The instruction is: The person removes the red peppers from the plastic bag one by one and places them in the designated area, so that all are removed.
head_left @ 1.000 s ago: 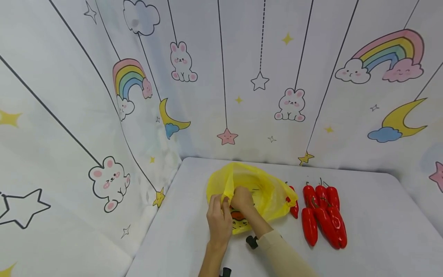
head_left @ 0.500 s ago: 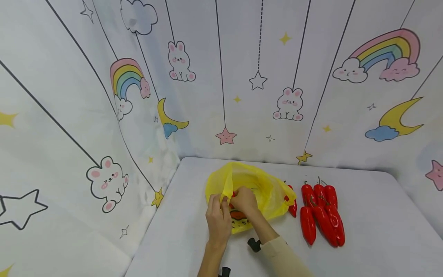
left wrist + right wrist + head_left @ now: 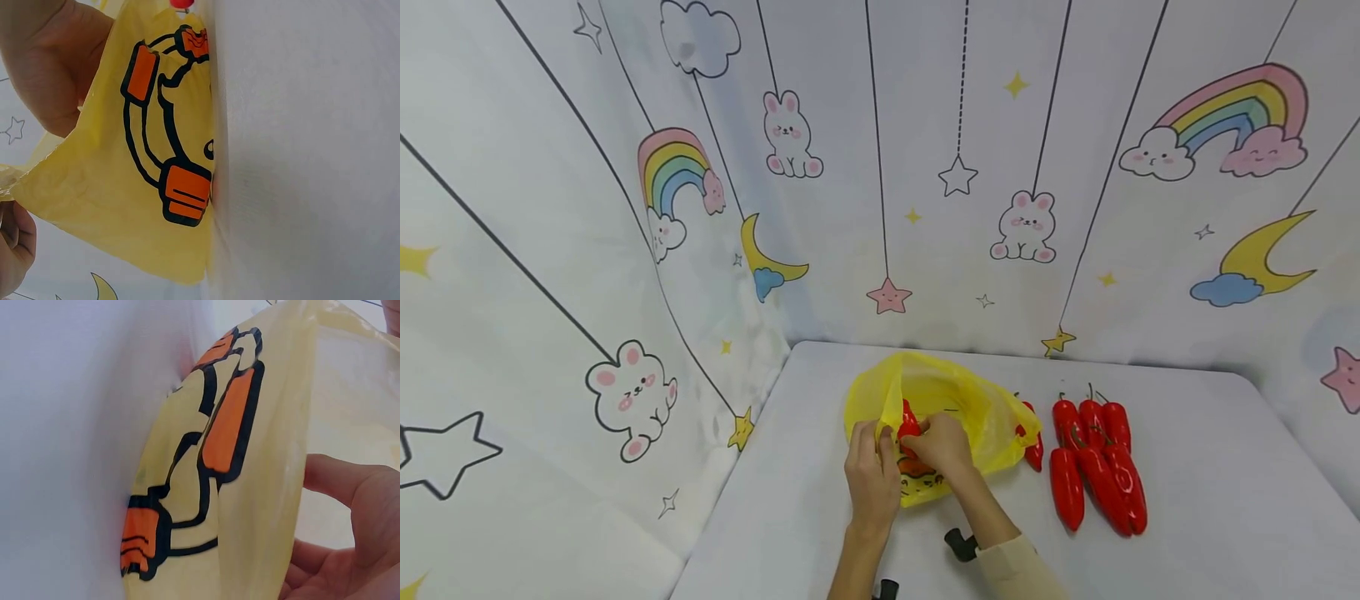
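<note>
A yellow plastic bag [image 3: 861, 400] with a cartoon print stands on the white table, its mouth spread wide. My left hand [image 3: 872, 479] pinches the near left rim of the bag. Reaching in over the near side, my right hand [image 3: 945, 446] has its thumb and fingers around a red chili pepper [image 3: 907, 414] inside the bag. The right wrist view shows the right hand [image 3: 356, 525] partly hidden behind the bag wall. In the left wrist view, the left hand [image 3: 14, 247] is at the bunched rim.
Several glossy red chili peppers [image 3: 1099, 483] lie together on the table [image 3: 1195, 467] to the right of the bag. Another chili pepper [image 3: 1034, 452] lies against the bag's right side, partly covered by it. A printed white cloth [image 3: 940, 250] hangs behind the table.
My right hand has drawn back slightly towards the right and near side, and the chili pepper inside the bag has come into sight. The left hand holds the rim much as before.
</note>
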Motion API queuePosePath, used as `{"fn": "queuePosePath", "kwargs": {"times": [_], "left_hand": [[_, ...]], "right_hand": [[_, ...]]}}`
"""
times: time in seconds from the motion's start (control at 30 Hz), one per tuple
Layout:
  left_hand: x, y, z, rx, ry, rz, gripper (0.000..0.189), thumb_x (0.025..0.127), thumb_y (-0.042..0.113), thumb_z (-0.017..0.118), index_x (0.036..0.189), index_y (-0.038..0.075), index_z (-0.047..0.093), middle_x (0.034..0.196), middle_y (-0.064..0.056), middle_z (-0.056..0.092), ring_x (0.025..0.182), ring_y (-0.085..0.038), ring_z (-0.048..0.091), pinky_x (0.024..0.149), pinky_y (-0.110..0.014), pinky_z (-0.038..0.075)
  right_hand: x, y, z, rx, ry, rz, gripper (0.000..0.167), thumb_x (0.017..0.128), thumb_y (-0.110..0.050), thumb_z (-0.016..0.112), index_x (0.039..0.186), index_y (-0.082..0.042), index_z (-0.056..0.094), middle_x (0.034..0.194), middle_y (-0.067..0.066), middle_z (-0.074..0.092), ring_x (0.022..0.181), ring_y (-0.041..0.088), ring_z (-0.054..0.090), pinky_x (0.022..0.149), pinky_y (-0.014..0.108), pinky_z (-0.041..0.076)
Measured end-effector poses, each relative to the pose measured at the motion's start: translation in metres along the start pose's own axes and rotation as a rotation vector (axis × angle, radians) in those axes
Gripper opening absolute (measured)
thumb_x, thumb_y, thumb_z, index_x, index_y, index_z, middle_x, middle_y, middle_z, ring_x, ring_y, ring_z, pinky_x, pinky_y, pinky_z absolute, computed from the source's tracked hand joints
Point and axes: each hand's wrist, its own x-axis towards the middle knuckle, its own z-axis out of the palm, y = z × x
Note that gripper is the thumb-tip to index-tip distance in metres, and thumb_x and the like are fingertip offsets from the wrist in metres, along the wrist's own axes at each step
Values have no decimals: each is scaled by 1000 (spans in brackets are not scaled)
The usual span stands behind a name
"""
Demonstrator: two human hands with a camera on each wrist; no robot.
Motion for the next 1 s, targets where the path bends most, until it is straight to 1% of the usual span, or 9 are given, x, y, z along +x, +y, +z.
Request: {"fn": "queuePosePath", "kwargs": {"times": [0.1,0.33,0.43,0.7,0.83,1.0], "left_hand": [[0,1,0,-3,0,0,8,101,1,65,108,4,68,97,-1,61,82,-9,58,74,-15,54],[0,1,1,-7,-2,-1,7,101,1,64,107,4,67,97,-1,60,80,-10,57,69,-16,52],[0,1,2,-8,-2,-1,7,102,1,64,107,4,67,97,-2,61,80,-10,57,69,-16,52],[0,1,2,11,-15,-5,6,102,2,63,107,4,67,97,0,61,80,-9,57,69,-15,52],[0,1,2,12,-15,1,7,102,1,64,107,4,67,97,-1,61,81,-9,58,70,-16,52],[0,2,2,3,-16,4,8,102,0,64,108,4,68,97,0,61,81,-9,58,70,-16,53]], "right_hand": [[-4,4,-3,6,10,7,30,82,-30,87,89,-4,73,74,3,66,62,19,60,54,30,54],[-13,8,-15,3,36,-8,34,84,-30,86,99,-2,74,82,4,70,66,18,61,57,31,57],[-18,8,-20,22,35,1,36,85,-30,86,104,-1,75,84,5,71,66,18,62,59,32,58],[-31,14,-29,62,53,26,39,85,-29,86,108,0,73,76,4,69,60,16,61,55,30,56],[-37,14,-35,83,46,23,39,85,-29,86,109,-1,73,78,3,69,60,16,61,56,30,57],[-43,12,-41,97,57,17,37,85,-28,87,108,-2,74,79,4,68,61,17,59,56,30,56]]}}
